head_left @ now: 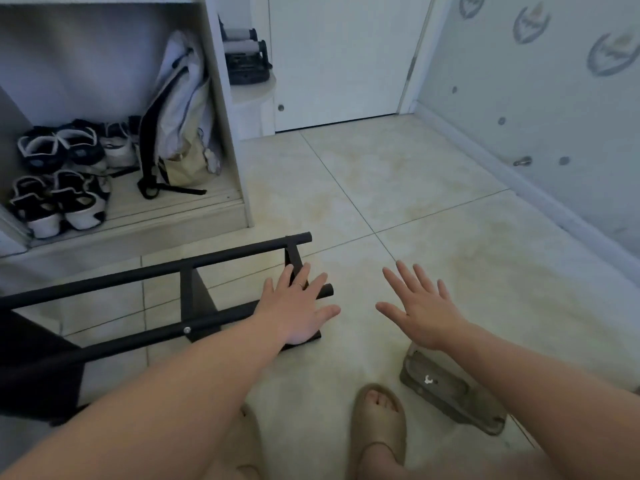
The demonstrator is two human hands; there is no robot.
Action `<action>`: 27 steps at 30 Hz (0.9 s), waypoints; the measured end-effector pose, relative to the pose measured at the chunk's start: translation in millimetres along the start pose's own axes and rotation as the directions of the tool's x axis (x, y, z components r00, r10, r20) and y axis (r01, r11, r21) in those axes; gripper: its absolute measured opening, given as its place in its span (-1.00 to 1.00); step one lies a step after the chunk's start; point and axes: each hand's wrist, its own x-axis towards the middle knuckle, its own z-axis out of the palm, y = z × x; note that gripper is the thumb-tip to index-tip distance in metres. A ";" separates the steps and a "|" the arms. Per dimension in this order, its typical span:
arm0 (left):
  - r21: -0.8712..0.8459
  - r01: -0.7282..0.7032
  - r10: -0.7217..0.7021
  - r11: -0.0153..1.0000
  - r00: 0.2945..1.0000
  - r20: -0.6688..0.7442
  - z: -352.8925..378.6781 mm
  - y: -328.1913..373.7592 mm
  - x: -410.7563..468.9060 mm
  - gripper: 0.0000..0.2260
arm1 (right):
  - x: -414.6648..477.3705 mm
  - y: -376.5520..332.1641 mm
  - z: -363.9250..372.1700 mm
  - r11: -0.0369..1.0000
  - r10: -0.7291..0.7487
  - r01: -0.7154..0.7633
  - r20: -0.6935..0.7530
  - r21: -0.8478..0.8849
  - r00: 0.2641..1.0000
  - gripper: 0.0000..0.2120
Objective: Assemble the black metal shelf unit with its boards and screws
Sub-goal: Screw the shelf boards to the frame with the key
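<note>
Head view of a hallway floor, mid-assembly: black metal shelf frame (156,270) tipped on its side across the lower left of the frame, rails running up toward the centre, cross pieces standing between them. Left hand (298,306) laid flat on the frame's near end at centre, fingers straight and spread, palm down on the end bracket, gripping nothing. By the look of it, a steadying press to stop the frame sliding or rocking on the smooth tiled floor (381,185). Right hand (422,306) wide open too, fingers fanned, held over bare tile right of centre, touching nothing visible; likely free for balance or ready for the next part.

One silver screw head (187,330) already seated in the lower rail, left of the left wrist. Dark panel (34,358) at the lower left edge under the rails, perhaps one of the boards, too dim to say. Grey flat packet (450,393) on the floor at lower right, just under the right wrist, a small white piece on it; probably fittings placed within reach, contents not readable. Sandalled foot (377,427) at bottom centre, between the two arms, near the frame's end.

Upper left: open cabinet (225,133) with shoes (59,185) and a pale backpack (180,116); white door (346,57) at top centre.

Frame end directly beneath the left hand, in contact; right hand apart from it, across a gap of bare tile.
</note>
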 end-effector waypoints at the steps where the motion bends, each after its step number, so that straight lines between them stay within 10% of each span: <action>1: 0.012 -0.024 0.023 1.000 1.000 0.012 3.2 11.9 1.7 -0.31 | -10.7 12.7 2.3 1.000 0.027 -0.028 0.011 0.005 1.000 -0.29; 11: -0.017 -0.193 0.192 0.981 0.960 0.202 47.0 133.8 76.1 -0.30 | -29.9 129.1 60.1 0.978 0.190 -0.206 0.238 0.044 0.953 -0.34; 21: -0.342 0.025 0.156 0.939 0.857 0.491 162.0 160.3 149.4 -0.40 | 32.6 198.4 181.9 0.937 0.261 -0.335 0.444 0.095 0.857 -0.59; 27: -0.486 0.091 0.148 0.869 0.890 0.432 208.2 166.8 163.1 -0.84 | 46.8 209.2 227.6 0.980 0.169 -0.199 0.560 -0.007 0.811 -0.62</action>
